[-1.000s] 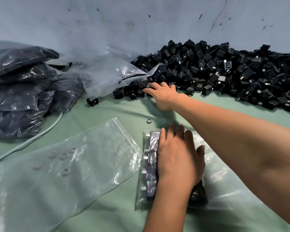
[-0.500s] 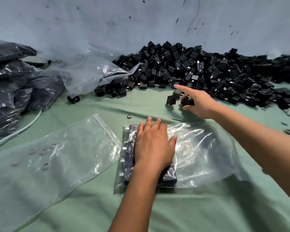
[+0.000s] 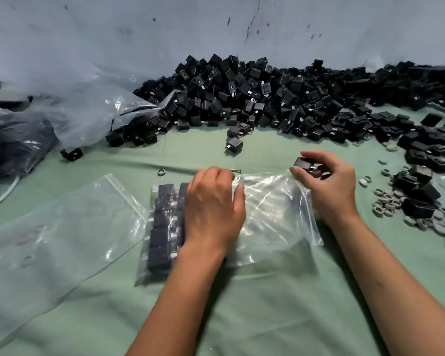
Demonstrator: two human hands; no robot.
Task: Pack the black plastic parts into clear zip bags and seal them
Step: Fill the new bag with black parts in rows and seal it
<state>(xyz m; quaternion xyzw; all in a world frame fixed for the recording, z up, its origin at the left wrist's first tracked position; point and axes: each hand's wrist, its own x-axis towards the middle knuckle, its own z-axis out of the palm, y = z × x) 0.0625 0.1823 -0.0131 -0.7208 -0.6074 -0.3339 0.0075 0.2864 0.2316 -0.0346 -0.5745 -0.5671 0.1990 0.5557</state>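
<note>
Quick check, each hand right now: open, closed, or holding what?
Left hand: open, resting flat on the zip bag over the packed parts.
Right hand: closed around black plastic parts, at the bag's mouth.

Two bare forearms reach in from the bottom edge, seen from above, both angled up toward the middle of the view. The left hand [image 3: 213, 209] lies palm down with its back to the camera, fingers bent at the knuckles and pressing downward, thumb spread out to the right side. The left wrist is straight, in line with the forearm. The right hand [image 3: 326, 183] sits just to the right of it, slightly farther forward, held a little raised. Its thumb and curled fingers pinch a small black part [image 3: 305, 165] at the fingertips. The right forearm is wider in view and enters from the lower right corner.
</note>
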